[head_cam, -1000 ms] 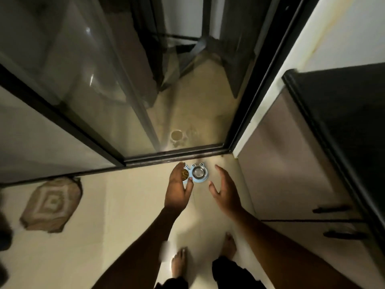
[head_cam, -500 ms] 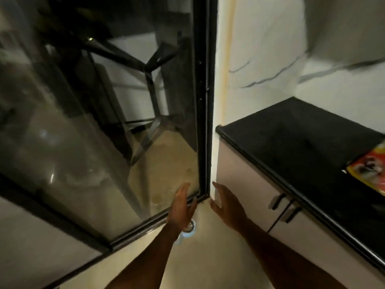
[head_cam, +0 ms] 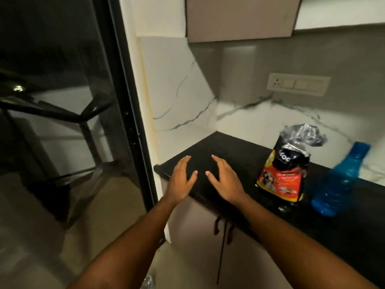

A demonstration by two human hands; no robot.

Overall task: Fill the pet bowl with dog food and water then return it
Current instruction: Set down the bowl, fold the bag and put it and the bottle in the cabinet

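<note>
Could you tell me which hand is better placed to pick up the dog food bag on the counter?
Right, probably. The right hand hovers open nearer the dog food bag, which stands to its right on the counter; the left hand, also open, would have to cross over.

The desk is glossy black. At its right, the food bag is black above, red and yellow below, with a dog picture and a silvery top. The bottle is translucent blue. The wall is white with grey veins.

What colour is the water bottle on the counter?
The water bottle is bright blue, see-through plastic; the head view shows it, right of the dog food bag.
</note>
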